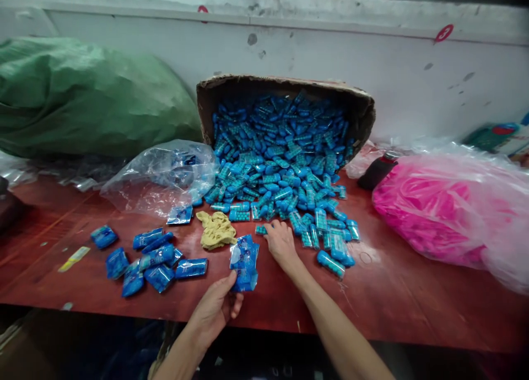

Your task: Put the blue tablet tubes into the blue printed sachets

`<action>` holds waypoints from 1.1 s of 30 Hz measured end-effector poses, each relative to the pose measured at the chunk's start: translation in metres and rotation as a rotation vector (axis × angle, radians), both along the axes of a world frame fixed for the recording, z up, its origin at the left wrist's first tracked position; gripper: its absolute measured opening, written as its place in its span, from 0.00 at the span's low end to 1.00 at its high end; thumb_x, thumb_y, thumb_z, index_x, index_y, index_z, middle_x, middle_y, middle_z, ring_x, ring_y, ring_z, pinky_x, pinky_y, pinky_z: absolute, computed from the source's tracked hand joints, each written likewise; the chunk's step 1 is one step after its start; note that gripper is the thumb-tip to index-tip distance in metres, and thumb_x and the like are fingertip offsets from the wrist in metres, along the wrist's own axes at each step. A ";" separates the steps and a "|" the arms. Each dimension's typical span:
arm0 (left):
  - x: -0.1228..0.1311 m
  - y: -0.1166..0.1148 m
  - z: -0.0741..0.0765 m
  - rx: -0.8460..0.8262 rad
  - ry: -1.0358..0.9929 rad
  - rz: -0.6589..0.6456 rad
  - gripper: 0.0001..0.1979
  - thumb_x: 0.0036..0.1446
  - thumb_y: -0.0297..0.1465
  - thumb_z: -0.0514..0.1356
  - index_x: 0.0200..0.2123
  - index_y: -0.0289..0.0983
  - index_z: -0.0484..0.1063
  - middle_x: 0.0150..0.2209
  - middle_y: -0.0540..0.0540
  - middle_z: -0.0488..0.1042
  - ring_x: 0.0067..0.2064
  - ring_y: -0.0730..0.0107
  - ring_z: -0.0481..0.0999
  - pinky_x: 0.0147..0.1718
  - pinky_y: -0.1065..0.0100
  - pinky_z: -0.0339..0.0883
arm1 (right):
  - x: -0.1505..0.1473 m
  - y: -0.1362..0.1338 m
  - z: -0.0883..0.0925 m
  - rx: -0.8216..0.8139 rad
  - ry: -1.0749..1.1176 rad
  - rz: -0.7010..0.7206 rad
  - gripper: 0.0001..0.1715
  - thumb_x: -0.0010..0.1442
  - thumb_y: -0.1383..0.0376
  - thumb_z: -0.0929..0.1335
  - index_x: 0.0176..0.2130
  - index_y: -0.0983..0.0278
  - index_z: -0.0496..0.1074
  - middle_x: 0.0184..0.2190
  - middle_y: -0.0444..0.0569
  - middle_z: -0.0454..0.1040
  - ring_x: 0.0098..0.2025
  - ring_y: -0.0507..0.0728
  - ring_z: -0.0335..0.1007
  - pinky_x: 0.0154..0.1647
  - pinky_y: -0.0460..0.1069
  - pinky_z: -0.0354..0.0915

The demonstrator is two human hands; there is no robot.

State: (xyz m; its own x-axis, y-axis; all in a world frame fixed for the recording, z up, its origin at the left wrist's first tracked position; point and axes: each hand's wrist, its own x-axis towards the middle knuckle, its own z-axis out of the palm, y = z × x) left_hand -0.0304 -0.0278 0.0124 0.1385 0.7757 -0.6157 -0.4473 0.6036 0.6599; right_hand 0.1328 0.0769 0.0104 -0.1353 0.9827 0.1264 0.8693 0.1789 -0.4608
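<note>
My left hand is closed on a few flat blue printed packets, holding them fanned above the table's front part. My right hand reaches to the front of a heap, its fingertips closed at one end of a small capsule-shaped tube with teal beads in it. Many similar blue-capped clear tubes spill from a tipped cardboard box onto the red table. Left of my hands lie several filled blue packets. A crumpled yellow cloth-like piece sits just beyond the held packets.
A large green sack stands at the back left. In front of it is a clear plastic bag. On the right lie a bag of bright pink items and a dark bottle-like object. A yellow strip lies far left.
</note>
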 end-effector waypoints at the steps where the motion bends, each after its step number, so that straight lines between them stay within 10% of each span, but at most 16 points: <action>1: -0.001 -0.001 -0.001 -0.024 -0.013 0.017 0.13 0.45 0.38 0.62 0.24 0.35 0.65 0.15 0.52 0.68 0.14 0.80 0.63 0.11 0.78 0.51 | 0.002 -0.002 -0.003 -0.002 -0.013 -0.002 0.07 0.54 0.71 0.65 0.35 0.62 0.68 0.38 0.53 0.67 0.43 0.62 0.58 0.42 0.55 0.54; 9: -0.002 0.002 -0.008 -0.102 -0.103 0.095 0.10 0.48 0.35 0.61 0.24 0.35 0.65 0.15 0.51 0.70 0.15 0.78 0.66 0.12 0.78 0.54 | 0.029 -0.050 -0.009 -0.004 0.087 0.036 0.12 0.52 0.68 0.66 0.39 0.64 0.64 0.36 0.49 0.68 0.40 0.57 0.64 0.41 0.50 0.61; 15: 0.003 0.005 -0.010 -0.027 -0.025 0.109 0.12 0.47 0.37 0.61 0.24 0.35 0.65 0.14 0.51 0.69 0.15 0.78 0.66 0.12 0.77 0.55 | 0.023 -0.090 0.012 -0.047 0.608 0.040 0.13 0.52 0.69 0.66 0.40 0.63 0.64 0.35 0.46 0.66 0.36 0.54 0.66 0.37 0.47 0.64; 33: 0.001 0.008 0.002 0.096 0.033 0.031 0.14 0.46 0.40 0.61 0.24 0.34 0.66 0.15 0.50 0.69 0.16 0.77 0.66 0.14 0.76 0.56 | 0.019 -0.119 0.024 0.110 0.348 0.202 0.21 0.55 0.69 0.64 0.49 0.58 0.62 0.41 0.51 0.64 0.42 0.58 0.65 0.41 0.50 0.66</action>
